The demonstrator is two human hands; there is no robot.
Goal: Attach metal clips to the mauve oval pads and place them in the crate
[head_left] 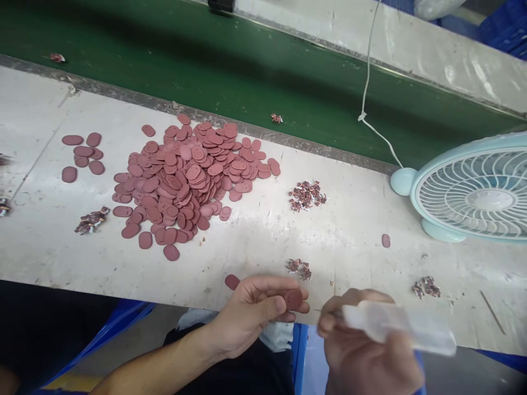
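Observation:
Between its thumb and fingers my left hand holds a reddish-brown oval disc at the near edge of the table. Slightly blurred, my right hand grips a translucent white bottle, whose thin tip points left towards the disc without touching it. Another oval disc lies on the table just left of my left hand. A small cluster of brown and white figures sits right behind my left hand. Farther back on the left is a large pile of similar discs.
The white table also bears a second cluster of figures, a third at right, a lone disc and a thin stick. A pale blue fan stands at right. A green belt runs behind.

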